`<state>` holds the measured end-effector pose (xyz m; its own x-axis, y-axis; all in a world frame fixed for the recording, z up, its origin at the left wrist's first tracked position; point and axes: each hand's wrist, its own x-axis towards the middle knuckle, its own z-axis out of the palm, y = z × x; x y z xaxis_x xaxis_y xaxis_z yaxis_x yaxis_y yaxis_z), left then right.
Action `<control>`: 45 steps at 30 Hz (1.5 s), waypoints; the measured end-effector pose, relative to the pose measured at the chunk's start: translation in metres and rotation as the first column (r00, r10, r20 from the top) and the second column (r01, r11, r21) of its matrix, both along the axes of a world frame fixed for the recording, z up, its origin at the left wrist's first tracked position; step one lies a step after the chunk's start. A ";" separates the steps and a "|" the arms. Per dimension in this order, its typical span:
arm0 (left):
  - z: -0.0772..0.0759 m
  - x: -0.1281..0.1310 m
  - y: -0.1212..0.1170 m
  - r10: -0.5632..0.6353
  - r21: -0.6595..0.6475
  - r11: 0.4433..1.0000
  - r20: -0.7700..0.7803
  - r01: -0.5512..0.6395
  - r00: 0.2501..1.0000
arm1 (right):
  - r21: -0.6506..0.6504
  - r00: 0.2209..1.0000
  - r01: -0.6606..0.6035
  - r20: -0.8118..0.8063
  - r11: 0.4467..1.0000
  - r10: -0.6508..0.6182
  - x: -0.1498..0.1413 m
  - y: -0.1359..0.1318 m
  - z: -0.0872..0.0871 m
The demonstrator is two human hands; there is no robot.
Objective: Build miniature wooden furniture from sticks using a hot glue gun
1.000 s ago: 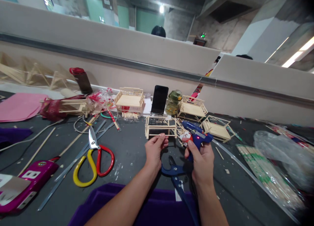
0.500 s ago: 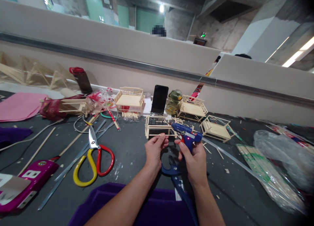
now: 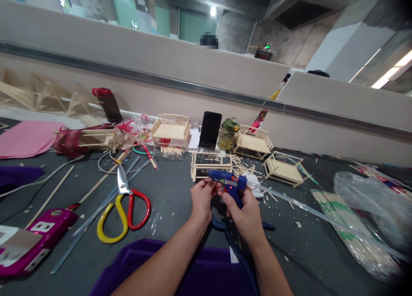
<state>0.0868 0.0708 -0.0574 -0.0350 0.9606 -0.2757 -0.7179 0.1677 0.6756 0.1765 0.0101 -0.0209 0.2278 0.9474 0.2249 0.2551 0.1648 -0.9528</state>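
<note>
My right hand is closed around the handle of a blue hot glue gun, whose small light glows red. From the gun's back a long clear glue stick runs out to the right. The nozzle points left, just above the fingers of my left hand. Those fingers are pinched together; what they hold is hidden. Right behind them stands a small frame of wooden sticks, close to the fingertips. Blue-handled cutters lie under my hands, partly covered.
Scissors with red and yellow handles lie left. Behind stand a phone, a green-lidded bottle and several stick-built models. Stick scraps and crumpled white paper lie right of the frame, bagged sticks farther right.
My right hand has moved left with the glue gun, bringing the nozzle over my left fingers. The crumpled paper behind the gun now shows. My left hand has barely moved.
</note>
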 end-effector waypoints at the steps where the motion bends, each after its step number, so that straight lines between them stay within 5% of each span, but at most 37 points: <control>1: -0.001 0.000 0.001 0.005 0.001 1.000 -0.006 -0.005 1.000 | 0.011 1.000 0.001 0.010 1.000 -0.001 0.000 0.000 0.000; 18: -0.008 0.004 0.003 0.036 -0.013 0.999 -0.025 -0.037 0.999 | 0.002 0.968 -0.049 0.245 0.999 0.047 -0.002 -0.001 -0.005; 45: -0.011 0.006 0.003 0.043 0.001 0.999 0.003 -0.043 0.999 | -0.065 0.949 -0.077 0.303 0.995 0.093 -0.002 -0.001 -0.005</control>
<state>0.0925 0.0743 -0.0679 -0.0754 0.9585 -0.2748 -0.7266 0.1359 0.6735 0.1746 0.0087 -0.0262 0.0740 0.9725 0.2208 0.5221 0.1509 -0.8395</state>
